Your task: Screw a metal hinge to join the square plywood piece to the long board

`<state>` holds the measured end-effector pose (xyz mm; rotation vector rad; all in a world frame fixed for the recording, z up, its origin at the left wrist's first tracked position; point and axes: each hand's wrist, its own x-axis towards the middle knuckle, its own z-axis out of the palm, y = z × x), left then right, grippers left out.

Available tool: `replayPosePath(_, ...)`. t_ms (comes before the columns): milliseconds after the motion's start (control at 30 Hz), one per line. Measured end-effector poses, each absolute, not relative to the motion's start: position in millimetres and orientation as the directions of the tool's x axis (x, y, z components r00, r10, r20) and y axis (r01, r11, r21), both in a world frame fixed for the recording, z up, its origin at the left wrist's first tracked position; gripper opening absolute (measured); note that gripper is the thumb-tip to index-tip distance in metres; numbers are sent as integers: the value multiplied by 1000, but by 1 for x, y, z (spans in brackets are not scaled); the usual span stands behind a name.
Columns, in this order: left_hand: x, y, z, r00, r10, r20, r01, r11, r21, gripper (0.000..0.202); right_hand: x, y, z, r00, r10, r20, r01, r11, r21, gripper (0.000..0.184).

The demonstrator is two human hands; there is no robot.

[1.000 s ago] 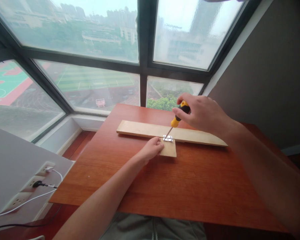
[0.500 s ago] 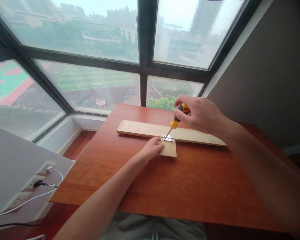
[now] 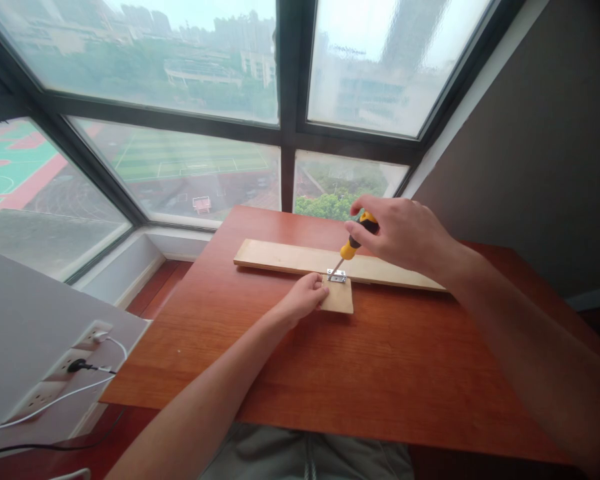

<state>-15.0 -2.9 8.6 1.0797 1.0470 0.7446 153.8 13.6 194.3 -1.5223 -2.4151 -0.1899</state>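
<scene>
My right hand (image 3: 397,230) is closed round the yellow and black handle of a screwdriver (image 3: 349,249), which slants down to the left. Its tip meets the left part of a silver metal hinge (image 3: 337,275). The hinge lies across the joint between a long pale wooden board (image 3: 280,257) and a small square wooden piece (image 3: 339,300). With fingers pinched on its left edge, my left hand (image 3: 306,297) grips the small piece. Whether a screw sits under the tip is too small to tell.
Both pieces rest on a reddish-brown wooden table (image 3: 380,373). Large windows (image 3: 180,60) stand beyond it, with a grey wall (image 3: 540,160) on the right. Wall sockets (image 3: 70,365) with plugged-in cables are at the lower left.
My right hand has turned slightly and shifted a little on the screwdriver handle. My left hand and the wooden pieces stay in place.
</scene>
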Motion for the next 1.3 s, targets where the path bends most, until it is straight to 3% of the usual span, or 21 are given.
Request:
replayPosePath(100, -15, -3, 8, 348, 887, -303, -8, 326, 945, 19, 155, 11, 198, -507, 831, 228, 814, 549, -191, 27)
replayPosePath(167, -15, -3, 9, 339, 890, -304, -20, 330, 944, 19, 155, 11, 197, -532, 818, 219, 788, 573, -226, 28)
replayPosePath(333, -14, -3, 10, 336, 889, -311, -8, 333, 943, 18, 151, 12, 189, -395, 856, 335, 908, 418, 3, 31)
replayPosePath(400, -14, -2, 8, 339, 891, -301, 23, 312, 950, 16, 152, 12, 187, -371, 859, 352, 920, 392, 12, 29)
replayPosePath(567, -14, -1, 2, 342, 900, -271, 66, 265, 962, 13, 156, 10, 194, -528, 815, 237, 791, 574, -213, 28)
replayPosePath(633, -13, -1, 1, 341, 901, -268, 59, 264, 963, 15, 156, 9, 195, -557, 801, 220, 766, 598, -236, 30)
replayPosePath(800, -13, -1, 3, 340, 899, -275, 49, 275, 960, 15, 151, 7, 190, -431, 842, 325, 893, 449, 21, 33)
replayPosePath(867, -13, -1, 3, 339, 900, -275, 51, 275, 960, 14, 150, 6, 189, -396, 855, 333, 914, 403, 52, 35)
replayPosePath(967, -13, -1, 4, 341, 897, -280, 49, 281, 959, 14, 150, 3, 193, -453, 850, 270, 871, 487, -71, 27)
replayPosePath(1100, -14, -1, 5, 355, 889, -289, 46, 292, 955, 13, 150, 0, 199, -552, 814, 182, 780, 581, -233, 31)
replayPosePath(1300, -14, 0, 7, 349, 888, -298, 63, 295, 953, 11, 144, 1, 190, -348, 874, 339, 934, 353, 49, 35)
